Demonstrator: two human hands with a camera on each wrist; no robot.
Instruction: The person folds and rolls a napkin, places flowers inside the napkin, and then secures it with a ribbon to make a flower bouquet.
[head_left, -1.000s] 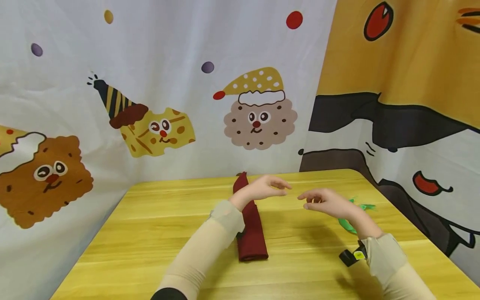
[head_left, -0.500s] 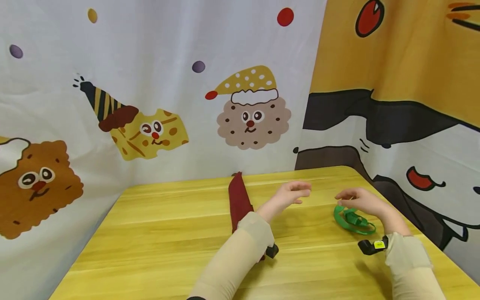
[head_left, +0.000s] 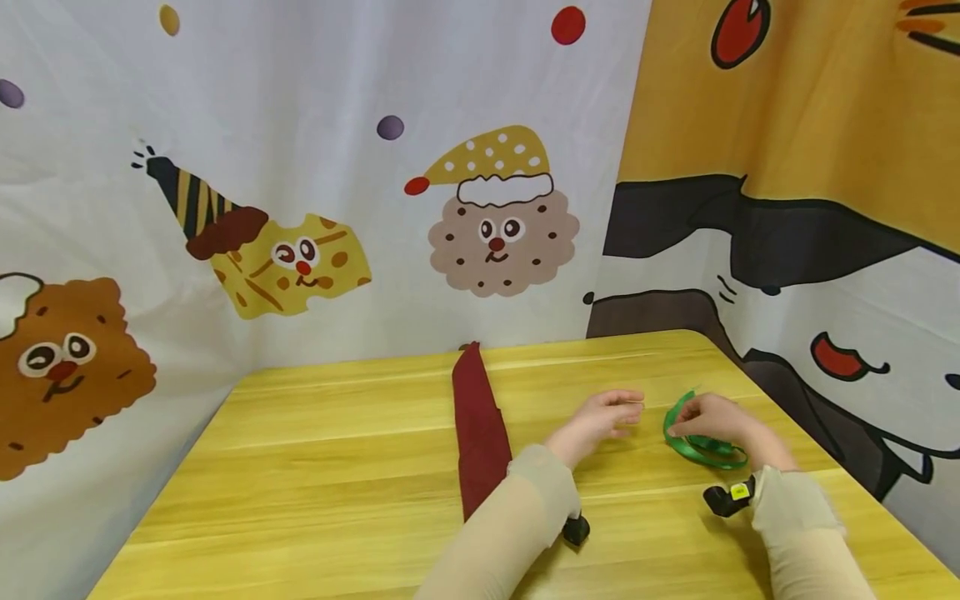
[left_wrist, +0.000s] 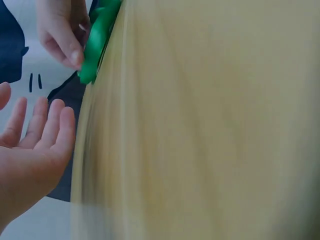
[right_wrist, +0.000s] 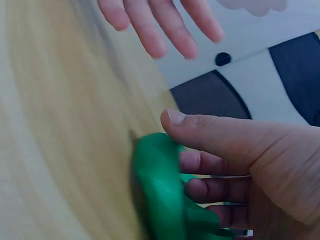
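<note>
A green ribbon (head_left: 705,450) lies in a loose coil on the right part of the table. My right hand (head_left: 716,421) is at the coil, its fingers curled in at the band and its thumb at the edge. In the right wrist view the ribbon (right_wrist: 160,185) passes by the thumb tip, with the fingers partly hidden behind it. My left hand (head_left: 596,423) hovers left of the ribbon, palm turned toward it, holding nothing. Its fingers look relaxed and spread apart in the left wrist view, below the ribbon (left_wrist: 97,45).
A long folded dark red cloth (head_left: 480,425) lies left of my hands, its near end hidden by the left sleeve. The wooden table (head_left: 322,467) ends at a printed curtain (head_left: 337,125) behind and on the right. A small black camera is worn on each wrist.
Both hands have moved right across the table and lower. My right hand has come down onto the ribbon, and the left has left the red cloth's far part behind. The head view has shifted slightly.
</note>
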